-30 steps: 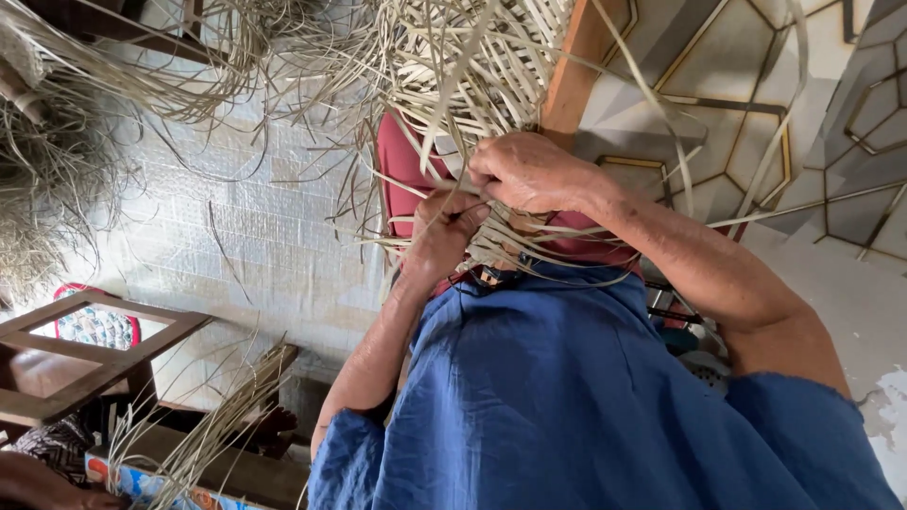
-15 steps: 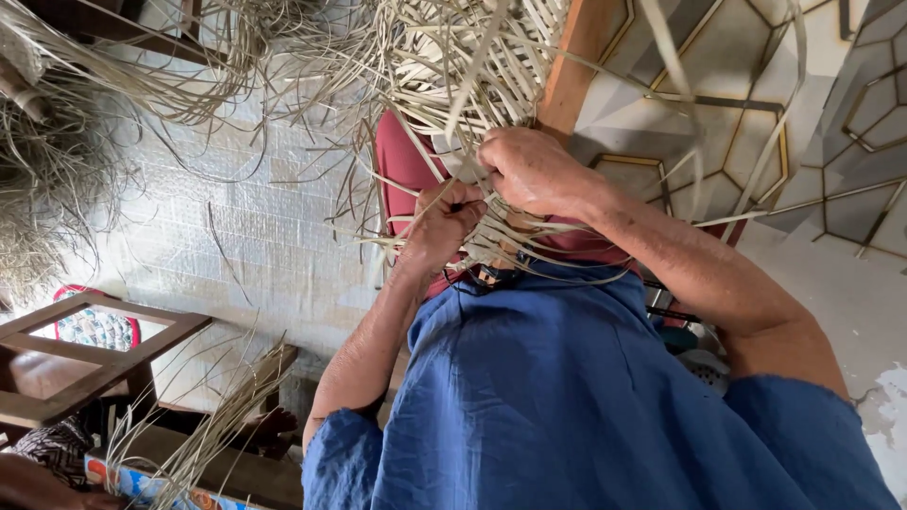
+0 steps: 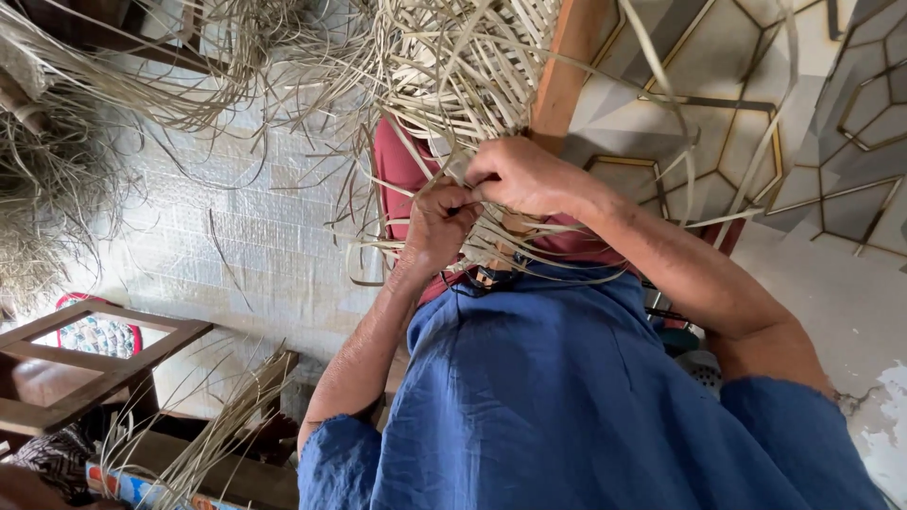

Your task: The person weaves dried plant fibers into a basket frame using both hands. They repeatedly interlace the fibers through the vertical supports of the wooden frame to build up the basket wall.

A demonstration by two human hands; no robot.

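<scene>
Strips (image 3: 453,66) of pale dried leaf fan out from 12 o'clock above your hands, half woven, with loose ends trailing over the red cushion (image 3: 397,165) and your blue shirt (image 3: 567,397). Your left hand (image 3: 436,222) and right hand (image 3: 524,175) are both clenched on strips at the weave's edge. They look light, springy and likely to crease, so grip near the crossing, not the tips.

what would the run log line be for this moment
left hand: gripping pale straw strips | right hand: closed on same strips | lap: blue garment | left side: wooden frame
</scene>
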